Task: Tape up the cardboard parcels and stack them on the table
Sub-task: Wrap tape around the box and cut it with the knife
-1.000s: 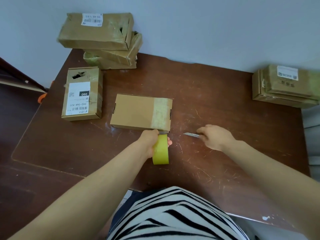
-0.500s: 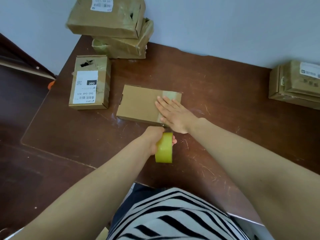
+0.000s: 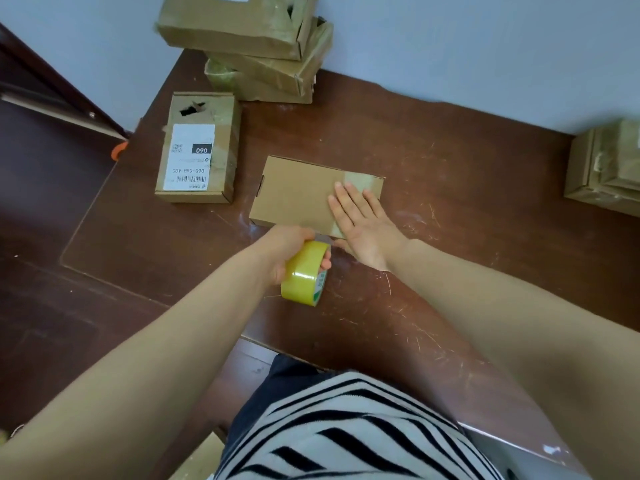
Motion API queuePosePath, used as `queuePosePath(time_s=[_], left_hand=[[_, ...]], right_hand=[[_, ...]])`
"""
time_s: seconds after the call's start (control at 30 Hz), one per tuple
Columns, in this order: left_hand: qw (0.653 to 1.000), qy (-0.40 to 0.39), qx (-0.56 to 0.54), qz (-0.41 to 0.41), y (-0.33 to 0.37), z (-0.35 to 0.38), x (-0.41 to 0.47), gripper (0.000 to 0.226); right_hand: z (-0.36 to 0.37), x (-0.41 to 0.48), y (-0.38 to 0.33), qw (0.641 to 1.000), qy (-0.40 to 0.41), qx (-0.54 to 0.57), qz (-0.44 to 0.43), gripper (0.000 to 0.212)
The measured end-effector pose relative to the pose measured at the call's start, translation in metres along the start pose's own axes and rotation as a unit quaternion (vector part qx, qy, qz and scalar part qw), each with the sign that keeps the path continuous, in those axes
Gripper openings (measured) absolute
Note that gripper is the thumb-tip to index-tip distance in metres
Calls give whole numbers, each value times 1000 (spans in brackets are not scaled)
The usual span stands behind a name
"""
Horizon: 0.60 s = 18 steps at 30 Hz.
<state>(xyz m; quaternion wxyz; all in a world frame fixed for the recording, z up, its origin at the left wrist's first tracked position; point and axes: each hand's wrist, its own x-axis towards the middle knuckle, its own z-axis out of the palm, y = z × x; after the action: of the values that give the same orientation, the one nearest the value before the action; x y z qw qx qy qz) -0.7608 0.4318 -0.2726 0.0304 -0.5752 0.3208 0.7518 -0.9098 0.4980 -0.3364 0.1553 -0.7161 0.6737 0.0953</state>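
We see a plain cardboard parcel [image 3: 294,199] lying flat on the brown table [image 3: 450,244]. Our right hand [image 3: 363,223] presses on its right end, fingers straight and spread, over a strip of tape [image 3: 363,180]. Just in front of the parcel, our left hand [image 3: 284,251] grips a yellow tape roll [image 3: 304,275], fingers curled round it. Left of the parcel lies a labelled parcel [image 3: 197,150]; behind it, a stack of parcels [image 3: 263,46]; far right, more parcels [image 3: 606,168].
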Motion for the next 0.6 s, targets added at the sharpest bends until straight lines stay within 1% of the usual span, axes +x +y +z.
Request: queuePosePath(time_s=[0.17, 0.23, 0.27, 0.3, 0.33, 0.37, 0.4, 0.43, 0.47, 0.5, 0.53, 0.57, 0.6], left_hand=[[1000, -13, -4, -1, 6, -4, -2, 33], [1000, -19, -12, -1, 7, -3, -5, 30], [1000, -23, -17, 4, 7, -3, -6, 28], [999, -30, -23, 13, 7, -3, -7, 26], [999, -40, -26, 25, 8, -3, -9, 24], [998, -52, -26, 37, 9, -3, -11, 23], [997, -63, -24, 49, 10, -2, -13, 21], [995, -71, -23, 62, 12, -1, -14, 19], [994, -76, -22, 78, 13, -1, -14, 17], [992, -81, -20, 94, 15, 1, -14, 13], [990, -86, -15, 112, 16, 3, -15, 10], [988, -91, -9, 128, 17, 5, -15, 8], [985, -98, -4, 142, 19, 8, -16, 7]], right_hand=[[-6, 1, 2, 999, -49, 2, 2, 82], [-8, 1, 2, 998, -56, 11, 9, 94], [-12, 1, 2, 998, -58, 32, 9, 100], [-17, 1, 2, 994, -63, 87, 20, 99], [-25, -1, 2, 979, -56, 195, 37, 90], [-35, -2, 3, 937, -28, 342, 73, 71], [-45, -5, 4, 868, 12, 481, 122, 49], [-53, -10, 4, 794, 60, 584, 159, 31], [-59, -15, 3, 748, 90, 633, 181, 18], [-63, -20, 3, 734, 87, 646, 190, 9], [-67, -25, 1, 733, 69, 649, 191, 15], [-67, -30, -1, 736, 45, 648, 191, 25], [-67, -34, -4, 731, 35, 654, 192, 30]])
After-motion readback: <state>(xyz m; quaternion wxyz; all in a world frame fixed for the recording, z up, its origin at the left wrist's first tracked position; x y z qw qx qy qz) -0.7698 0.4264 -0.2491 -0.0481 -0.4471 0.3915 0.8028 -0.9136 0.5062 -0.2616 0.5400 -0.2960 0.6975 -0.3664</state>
